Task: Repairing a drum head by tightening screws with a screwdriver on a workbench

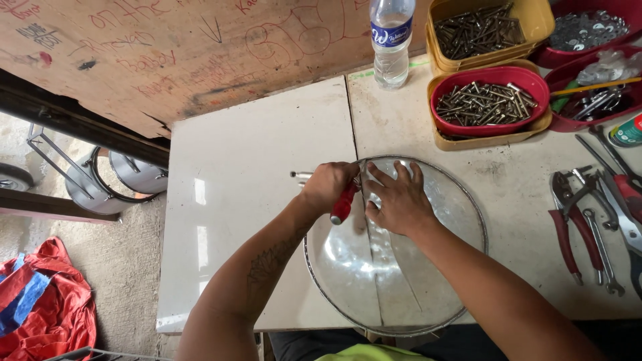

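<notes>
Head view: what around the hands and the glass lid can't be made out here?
- Screwdriver tip: hidden by the left hand.
- Glass lid centre: covered by the right hand.
- Lid's near rim: cut off by the body.
- Pliers and wrenches: partly cut by the right edge.

Small workshop, tubs of bolts (483, 103), pliers (570, 224) and wrenches (605, 251) on a tiled bench (254, 200)

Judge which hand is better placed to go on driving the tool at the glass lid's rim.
Left, probably. The left hand already grips the red-handled screwdriver at the rim of the glass lid. The right hand lies flat on the glass, fingers spread, holding no tool, better suited to steadying.
</notes>
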